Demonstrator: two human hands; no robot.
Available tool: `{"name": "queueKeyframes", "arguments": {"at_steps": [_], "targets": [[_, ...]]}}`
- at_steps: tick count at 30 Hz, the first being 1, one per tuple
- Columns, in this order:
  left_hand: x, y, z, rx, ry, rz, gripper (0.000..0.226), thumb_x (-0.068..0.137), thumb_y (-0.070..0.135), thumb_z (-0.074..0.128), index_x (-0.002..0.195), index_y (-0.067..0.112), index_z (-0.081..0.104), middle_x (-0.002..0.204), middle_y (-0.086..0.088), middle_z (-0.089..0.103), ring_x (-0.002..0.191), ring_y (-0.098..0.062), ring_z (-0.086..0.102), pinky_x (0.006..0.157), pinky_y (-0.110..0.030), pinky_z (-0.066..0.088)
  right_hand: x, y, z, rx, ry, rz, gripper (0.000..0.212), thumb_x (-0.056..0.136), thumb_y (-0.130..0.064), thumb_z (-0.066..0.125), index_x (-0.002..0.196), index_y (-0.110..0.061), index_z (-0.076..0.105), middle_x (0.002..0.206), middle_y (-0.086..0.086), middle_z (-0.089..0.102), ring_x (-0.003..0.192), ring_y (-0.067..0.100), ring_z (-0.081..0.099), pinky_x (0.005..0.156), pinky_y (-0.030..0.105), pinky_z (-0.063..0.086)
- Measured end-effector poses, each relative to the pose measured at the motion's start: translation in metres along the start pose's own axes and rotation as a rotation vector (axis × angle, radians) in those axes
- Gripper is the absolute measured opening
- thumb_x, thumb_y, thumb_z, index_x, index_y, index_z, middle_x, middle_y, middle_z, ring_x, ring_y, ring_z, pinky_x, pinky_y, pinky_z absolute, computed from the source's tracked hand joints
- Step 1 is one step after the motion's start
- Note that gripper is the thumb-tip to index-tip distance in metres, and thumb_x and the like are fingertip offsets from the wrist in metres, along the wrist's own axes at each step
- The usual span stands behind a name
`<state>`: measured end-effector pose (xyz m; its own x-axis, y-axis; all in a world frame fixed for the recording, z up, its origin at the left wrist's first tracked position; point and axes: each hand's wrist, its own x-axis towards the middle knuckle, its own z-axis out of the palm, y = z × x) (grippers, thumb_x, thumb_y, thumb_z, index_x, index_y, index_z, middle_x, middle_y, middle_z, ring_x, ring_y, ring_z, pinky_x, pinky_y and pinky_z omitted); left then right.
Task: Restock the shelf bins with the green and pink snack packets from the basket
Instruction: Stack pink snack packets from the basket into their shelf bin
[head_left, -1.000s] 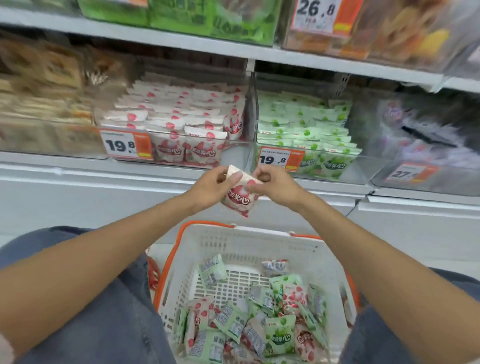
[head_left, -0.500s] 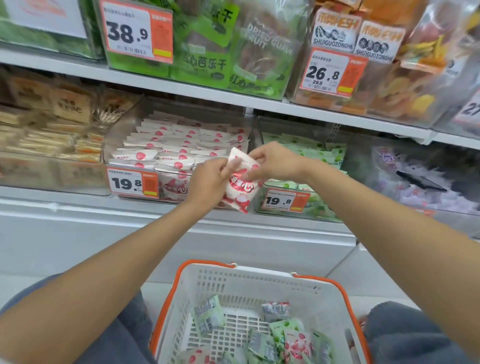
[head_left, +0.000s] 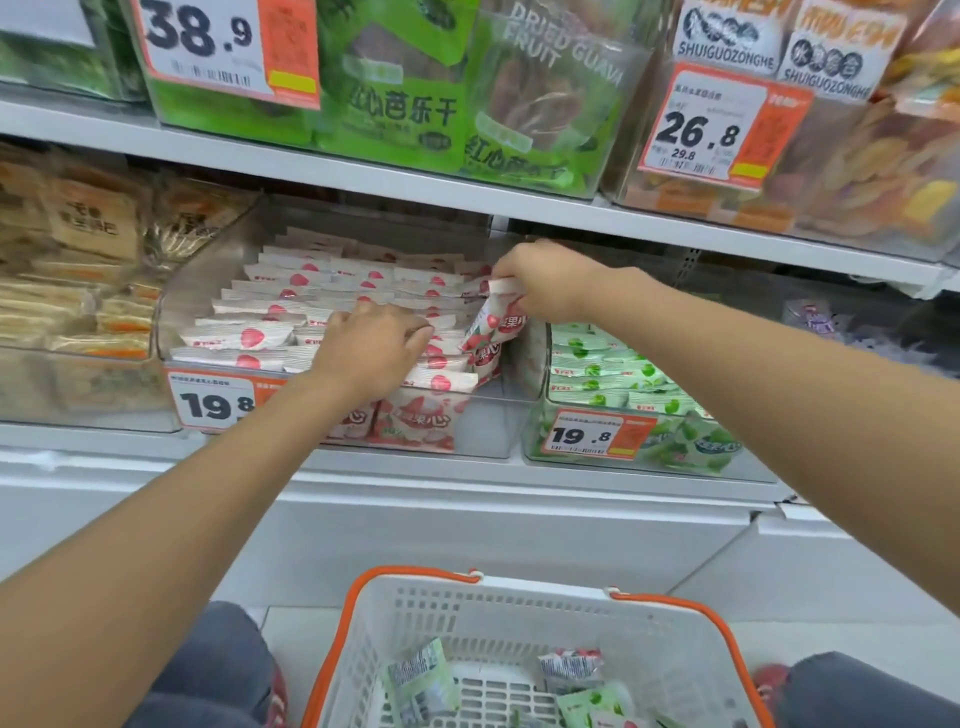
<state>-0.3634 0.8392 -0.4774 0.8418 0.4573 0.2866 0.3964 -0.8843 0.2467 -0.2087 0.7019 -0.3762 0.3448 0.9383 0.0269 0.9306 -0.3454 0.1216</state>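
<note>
The shelving (head_left: 363, 176) fills the view, and on its lower level the two target bins sit side by side. The pink bin (head_left: 208, 291) is already packed with rows of pink packets standing on edge, and the green bin (head_left: 532, 415) to its right holds rows of green ones. So the restocking looks well under way, though how much room is left in either bin is hard to judge. The basket (head_left: 545, 587) below, between the person's knees, still holds a scatter of green packets (head_left: 421, 680) and at least one pink one (head_left: 571, 665); its lower part is out of frame, so more work remains. The right hand (head_left: 545, 280) pinches the top edge of a pink packet (head_left: 493, 325), which hangs tilted at the right end of the pink bin, partly in among the rows. The left hand (head_left: 369, 348) rests on the packet tops with fingers bent over them, probably holding a gap; whether it grips any cannot be told. The upper shelf with its dried guava bags (head_left: 395, 104) overhangs the bins, and the tight rows leave little slack. A price tag (head_left: 213, 402) hangs on the pink bin's front.
</note>
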Motion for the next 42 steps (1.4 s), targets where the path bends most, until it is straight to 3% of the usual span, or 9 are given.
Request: {"name": "queueKeyframes", "arguments": {"at_steps": [5,9,14,20,24,28,35,39,42], "targets": [[-0.004,0.001,-0.001,-0.024,0.01,0.002,0.042,0.102,0.037,0.03,0.107,0.02,0.067,0.117,-0.001,0.065,0.113,-0.026,0.05,0.095,-0.046,0.034,0.013,-0.003,-0.005,-0.058,-0.079,-0.012,0.039,0.081,0.006,0.053,0.061,-0.025,0.042,0.071,-0.004,0.046,0.079,0.025,0.049,0.066,0.03,0.036],[-0.004,0.002,-0.002,-0.02,0.007,0.022,0.044,0.103,0.04,0.028,0.108,0.02,0.067,0.118,-0.001,0.065,0.113,-0.026,0.049,0.094,-0.045,0.033,0.015,-0.001,-0.012,-0.132,-0.091,-0.022,0.027,0.08,0.006,0.05,0.071,-0.019,0.045,0.074,-0.003,0.043,0.08,0.025,0.047,0.066,0.031,0.035],[-0.005,0.002,-0.003,-0.019,-0.029,0.035,0.048,0.103,0.049,0.024,0.112,0.027,0.065,0.121,0.0,0.062,0.119,-0.026,0.045,0.097,-0.046,0.029,0.015,-0.005,0.016,-0.115,-0.1,0.003,0.018,0.079,0.003,0.051,0.08,-0.014,0.058,0.085,0.01,0.062,0.084,0.032,0.059,0.07,0.038,0.051],[-0.006,0.004,-0.004,-0.023,-0.014,0.026,0.045,0.104,0.045,0.026,0.115,0.028,0.066,0.123,0.0,0.062,0.118,-0.026,0.047,0.097,-0.046,0.031,0.031,-0.02,0.017,-0.126,-0.224,-0.01,0.012,0.084,-0.013,0.068,0.081,-0.011,0.057,0.076,0.005,0.055,0.072,0.023,0.051,0.052,0.028,0.035],[-0.006,0.005,-0.004,-0.014,-0.014,0.02,0.046,0.104,0.045,0.026,0.113,0.024,0.066,0.122,-0.001,0.062,0.117,-0.026,0.047,0.097,-0.046,0.031,0.032,-0.023,0.042,-0.132,-0.223,0.036,0.019,0.086,-0.011,0.066,0.1,-0.012,0.053,0.094,0.004,0.056,0.084,0.023,0.054,0.064,0.029,0.04],[-0.005,0.004,-0.003,-0.009,-0.014,0.027,0.047,0.103,0.045,0.026,0.111,0.023,0.066,0.121,0.0,0.062,0.116,-0.026,0.048,0.097,-0.046,0.033,0.035,-0.02,0.047,-0.086,-0.149,0.039,0.049,0.081,-0.011,0.072,0.122,-0.01,0.046,0.103,0.006,0.057,0.09,0.024,0.056,0.074,0.034,0.049],[-0.006,0.003,-0.001,-0.009,-0.018,0.021,0.048,0.103,0.047,0.025,0.112,0.024,0.066,0.122,0.0,0.062,0.117,-0.026,0.048,0.097,-0.048,0.033,0.038,-0.018,0.052,-0.131,-0.155,0.089,0.044,0.081,-0.019,0.073,0.12,-0.012,0.054,0.111,0.007,0.061,0.096,0.025,0.059,0.083,0.037,0.054],[-0.006,0.003,-0.001,-0.016,-0.022,0.015,0.049,0.103,0.048,0.023,0.112,0.024,0.066,0.122,0.0,0.062,0.117,-0.026,0.048,0.098,-0.048,0.033,0.034,-0.022,0.049,-0.13,-0.199,0.088,0.062,0.078,-0.031,0.078,0.132,-0.014,0.051,0.12,0.004,0.061,0.104,0.025,0.059,0.086,0.036,0.053],[-0.006,0.003,-0.001,-0.022,-0.017,0.019,0.054,0.102,0.049,0.02,0.106,0.022,0.067,0.116,0.0,0.063,0.115,-0.026,0.049,0.095,-0.047,0.033,0.032,-0.025,0.044,-0.163,-0.207,0.108,0.056,0.078,-0.033,0.078,0.125,-0.012,0.055,0.114,0.005,0.062,0.099,0.025,0.06,0.078,0.033,0.051]]}}
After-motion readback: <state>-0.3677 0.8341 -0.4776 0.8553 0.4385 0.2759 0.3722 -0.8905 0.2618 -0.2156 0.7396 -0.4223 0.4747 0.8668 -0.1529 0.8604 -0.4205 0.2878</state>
